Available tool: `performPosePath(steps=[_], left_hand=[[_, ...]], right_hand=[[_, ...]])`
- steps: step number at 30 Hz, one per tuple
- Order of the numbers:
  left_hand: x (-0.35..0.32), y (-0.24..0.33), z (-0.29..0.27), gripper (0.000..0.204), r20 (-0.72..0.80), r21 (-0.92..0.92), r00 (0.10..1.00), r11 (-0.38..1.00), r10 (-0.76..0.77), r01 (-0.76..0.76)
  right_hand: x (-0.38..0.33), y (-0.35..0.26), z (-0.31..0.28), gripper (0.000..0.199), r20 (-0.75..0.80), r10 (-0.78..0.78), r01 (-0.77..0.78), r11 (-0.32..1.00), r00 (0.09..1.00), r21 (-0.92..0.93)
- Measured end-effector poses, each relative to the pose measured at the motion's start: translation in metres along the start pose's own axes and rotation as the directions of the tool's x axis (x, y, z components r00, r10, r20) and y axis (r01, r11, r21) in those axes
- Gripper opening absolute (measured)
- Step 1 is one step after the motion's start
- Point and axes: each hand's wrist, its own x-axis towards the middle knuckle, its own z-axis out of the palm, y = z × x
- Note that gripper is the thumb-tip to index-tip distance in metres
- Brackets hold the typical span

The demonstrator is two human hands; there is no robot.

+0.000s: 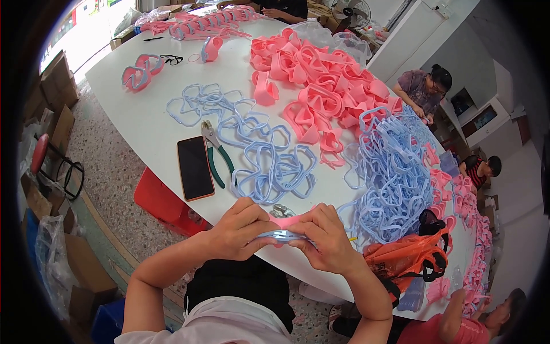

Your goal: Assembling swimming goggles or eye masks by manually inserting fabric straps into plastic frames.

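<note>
At the table's near edge, my left hand point(240, 230) and my right hand point(324, 238) pinch the two ends of one goggle-shaped piece. It has a soft pink skirt point(285, 221) and a light blue frame point(278, 235) along it; my fingers cover both ends. Just beyond my hands lies a small shiny metal object point(281, 211), partly hidden. Light blue frames point(274, 172) lie loosely in front of me. To their left are pliers point(213, 143) with green handles and a dark-screened phone point(195, 168).
Pink skirts point(321, 80) and blue frames point(395, 172) form big piles on the white table point(132, 109). An orange bag point(409, 252) sits at the right. Assembled pieces point(142, 73) and glasses point(172, 59) lie far left. Several people work around the table. A red stool point(166, 200) stands below its edge.
</note>
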Motion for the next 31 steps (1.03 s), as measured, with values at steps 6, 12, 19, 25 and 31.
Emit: performPosePath(steps=[6, 12, 19, 25, 31], left_hand=[[0.005, -0.01, -0.015, 0.024, -0.005, 0.113, 0.998, 0.992, 0.057, -0.056], [-0.003, -0.024, -0.043, 0.024, -0.067, 0.162, 0.993, 0.981, -0.096, 0.105], [-0.007, -0.03, -0.046, 0.02, -0.062, 0.179, 0.997, 0.983, -0.039, 0.05], [-0.01, -0.029, -0.058, 0.025, -0.067, 0.209, 0.996, 0.975, -0.067, 0.079], [-0.017, -0.032, -0.072, 0.025, -0.042, 0.228, 0.994, 0.967, -0.103, 0.11]], right_hand=[[0.0, 0.008, -0.011, 0.032, -0.128, 0.025, -0.022, 0.999, 0.991, 0.029], [-0.058, 0.053, -0.006, 0.046, 0.34, 0.563, -0.393, 0.8, 0.753, -0.453], [-0.063, 0.061, 0.019, 0.046, 0.494, 0.552, -0.331, 0.82, 0.672, -0.467], [-0.052, 0.051, 0.025, 0.027, 0.42, 0.593, -0.192, 0.705, 0.687, -0.683], [-0.054, 0.06, -0.019, 0.023, 0.095, 0.717, -0.539, 0.597, 0.69, -0.594]])
